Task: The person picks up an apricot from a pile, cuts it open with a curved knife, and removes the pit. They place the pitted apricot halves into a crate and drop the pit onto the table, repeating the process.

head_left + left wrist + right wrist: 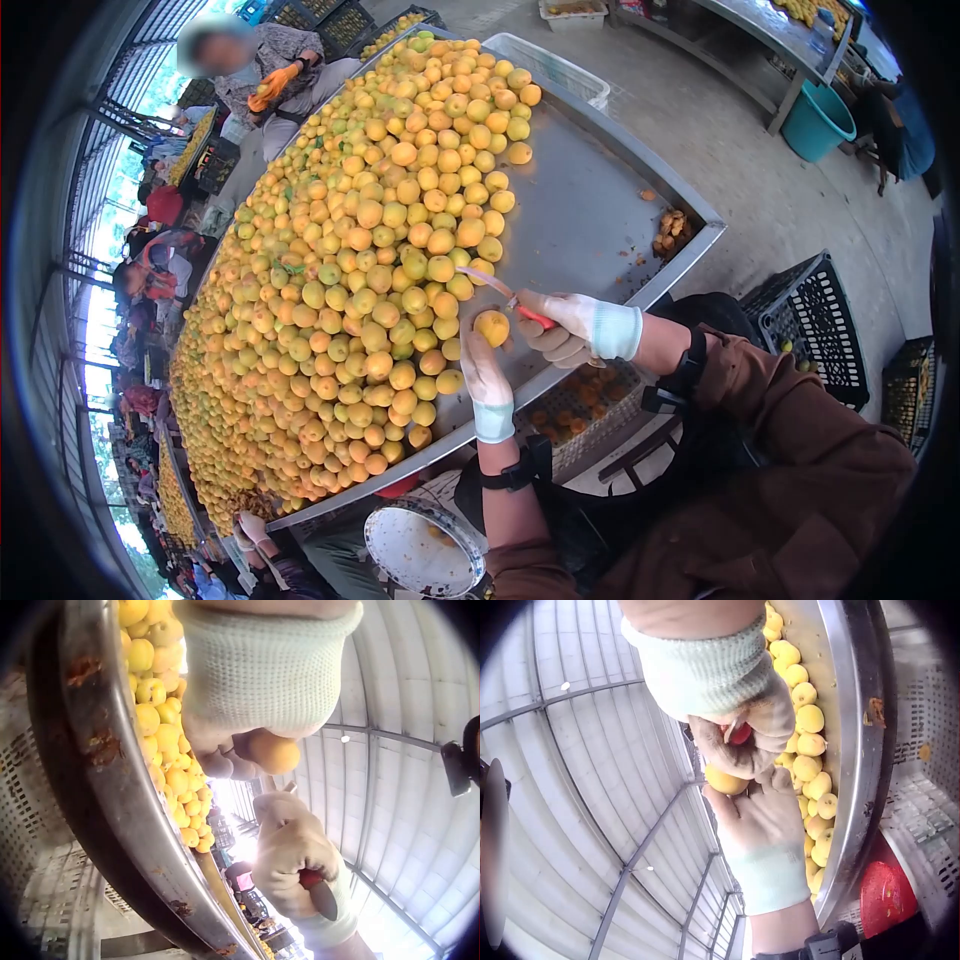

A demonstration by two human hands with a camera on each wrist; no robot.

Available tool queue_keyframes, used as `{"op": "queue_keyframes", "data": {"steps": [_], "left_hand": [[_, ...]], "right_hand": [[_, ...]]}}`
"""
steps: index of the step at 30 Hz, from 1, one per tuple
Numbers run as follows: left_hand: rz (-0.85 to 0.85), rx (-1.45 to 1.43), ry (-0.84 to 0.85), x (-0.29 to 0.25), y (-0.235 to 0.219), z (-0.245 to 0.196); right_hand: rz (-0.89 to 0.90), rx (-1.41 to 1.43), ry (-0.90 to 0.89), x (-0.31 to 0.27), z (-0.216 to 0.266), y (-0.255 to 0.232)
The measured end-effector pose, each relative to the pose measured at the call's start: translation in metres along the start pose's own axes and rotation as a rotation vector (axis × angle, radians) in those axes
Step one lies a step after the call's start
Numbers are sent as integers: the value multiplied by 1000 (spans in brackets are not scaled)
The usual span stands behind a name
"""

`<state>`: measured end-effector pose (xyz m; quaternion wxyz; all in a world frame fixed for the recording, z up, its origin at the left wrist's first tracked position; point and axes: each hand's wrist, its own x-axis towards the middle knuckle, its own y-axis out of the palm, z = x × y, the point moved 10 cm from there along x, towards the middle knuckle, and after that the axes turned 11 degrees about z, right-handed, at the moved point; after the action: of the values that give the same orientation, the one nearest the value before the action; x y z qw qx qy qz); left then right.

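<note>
Both hands wear whitish gloves with pale green cuffs. My left hand holds one yellow-orange apricot over the metal table's near side, with its fingers around the fruit. Close on its right, my right hand grips a red-handled knife, whose slim pale blade points up and left toward the pile. Both wrist views show the hands close together at the apricot; the gloved fist hides much of the red handle. Heaped apricots lie directly beyond the left hand.
The metal table has a raised rim, with brown scraps in its right corner. Below stand a basket of orange pieces and a white bucket. A black crate stands at right. Another person sits across the table.
</note>
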<state>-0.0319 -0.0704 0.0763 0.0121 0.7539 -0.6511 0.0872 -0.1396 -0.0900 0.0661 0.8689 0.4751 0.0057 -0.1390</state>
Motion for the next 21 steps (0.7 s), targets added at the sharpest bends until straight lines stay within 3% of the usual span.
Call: {"op": "queue_keyframes", "data": {"steps": [5,8,10,13,14,16,19,21], "left_hand": [[-124,66,30,-3,-15,-6],[-171,154,62,-2,-17,-22],[-176,162,45,-2,-17,-25],[-217,114,67,-2,-24,-23],[-238,106,57,-4,-31,-12],[-264,-28,38,-3,-29,-9],[-311,127,103,-4,-33,-23],[-320,40,92,-5,-35,-22]], "right_hand": [[-177,-121,-95,-7,18,-9],[-294,-370,-161,-12,29,-21],[-391,-764,-518,-18,59,-16],[-479,-994,-445,-30,59,-7],[-415,-995,-521,-31,59,1],[-444,-1221,-489,-37,64,11],[-431,-1322,-440,-29,60,18],[-389,-1426,-538,-28,59,24]]}}
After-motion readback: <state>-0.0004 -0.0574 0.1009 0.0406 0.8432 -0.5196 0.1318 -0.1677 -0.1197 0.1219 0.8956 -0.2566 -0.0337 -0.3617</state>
